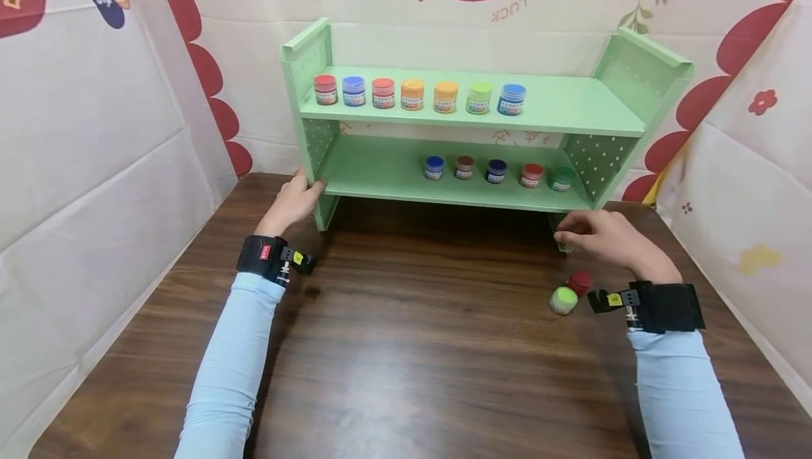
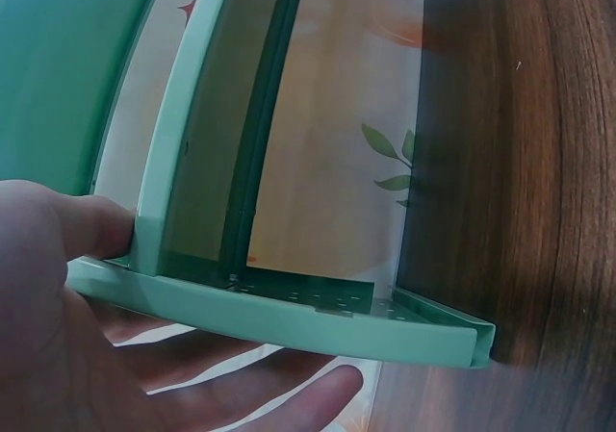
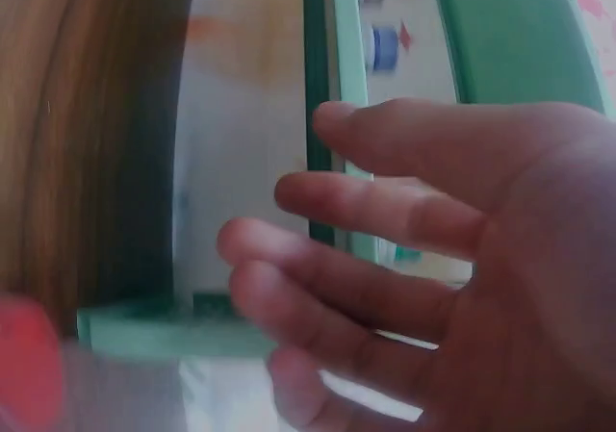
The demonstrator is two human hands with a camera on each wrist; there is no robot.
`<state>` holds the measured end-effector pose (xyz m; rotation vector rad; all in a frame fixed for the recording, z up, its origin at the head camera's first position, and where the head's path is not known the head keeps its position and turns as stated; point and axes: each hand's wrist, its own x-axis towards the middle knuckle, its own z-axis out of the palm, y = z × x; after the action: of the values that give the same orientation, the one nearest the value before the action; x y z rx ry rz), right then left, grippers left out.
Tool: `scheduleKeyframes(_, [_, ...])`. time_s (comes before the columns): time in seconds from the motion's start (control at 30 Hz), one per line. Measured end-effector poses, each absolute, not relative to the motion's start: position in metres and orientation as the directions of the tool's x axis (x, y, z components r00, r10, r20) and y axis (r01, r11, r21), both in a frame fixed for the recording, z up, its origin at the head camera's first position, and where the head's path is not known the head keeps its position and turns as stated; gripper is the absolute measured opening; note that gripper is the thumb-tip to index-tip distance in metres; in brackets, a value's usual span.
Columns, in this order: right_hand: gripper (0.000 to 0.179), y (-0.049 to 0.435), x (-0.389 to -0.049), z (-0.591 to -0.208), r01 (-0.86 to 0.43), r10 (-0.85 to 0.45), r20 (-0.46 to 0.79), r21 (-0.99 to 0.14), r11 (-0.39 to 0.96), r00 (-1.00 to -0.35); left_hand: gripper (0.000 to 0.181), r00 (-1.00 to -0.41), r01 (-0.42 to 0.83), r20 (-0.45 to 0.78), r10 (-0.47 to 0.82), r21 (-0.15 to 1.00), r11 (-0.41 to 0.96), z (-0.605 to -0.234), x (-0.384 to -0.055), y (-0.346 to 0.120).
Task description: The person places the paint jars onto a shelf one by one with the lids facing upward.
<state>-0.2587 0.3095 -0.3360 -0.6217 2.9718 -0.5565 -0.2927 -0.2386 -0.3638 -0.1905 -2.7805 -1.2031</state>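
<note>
A light green two-tier shelf stands on the table against the back cloth. At its lower left corner my left hand grips the side panel, thumb on the inner side by the shelf edge and fingers along the outside. My right hand is by the shelf's lower right leg, its fingers loosely bent with nothing between them. Below it on the table sit a jar with a lime green lid and a jar with a dark red lid, side by side.
Several small paint jars line the upper tier, from a red one to a blue one. The lower tier holds several more, including a dark green one at the right end. Printed cloth encloses the dark wooden table.
</note>
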Motion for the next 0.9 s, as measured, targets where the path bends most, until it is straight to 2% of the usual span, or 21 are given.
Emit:
scheduleKeyframes(0.2, [0.039,0.341,-0.263,-0.349,-0.276,-0.366,-0.146,-0.422,0.864,-0.919,0.061,-0.987,0.156,0.141,0.079,0.707,0.69,-0.363,-0.291,-0.24])
scheduleKeyframes(0.4, [0.049,0.353,-0.265,-0.358,-0.127,-0.336,-0.373,-0.485,0.865,-0.865,0.061,-0.989,0.145,0.126,0.077,0.719,0.68,-0.363,-0.293,-0.237])
scheduleKeyframes(0.53, [0.049,0.345,-0.266,-0.359,-0.037,-0.294,-0.463,-0.487,0.872,-0.836,0.062,-0.991,0.131,0.116,0.068,0.723,0.679,-0.363,-0.292,-0.239])
scheduleKeyframes(0.73, [0.044,0.339,-0.266,-0.36,-0.027,-0.286,-0.472,-0.482,0.876,-0.834,0.062,-0.991,0.132,0.12,0.065,0.723,0.679,-0.364,-0.293,-0.238])
scheduleKeyframes(0.9, [0.049,0.338,-0.27,-0.365,-0.155,-0.32,-0.359,-0.418,0.895,-0.877,0.061,-0.991,0.126,0.118,0.059,0.721,0.681,-0.365,-0.294,-0.237])
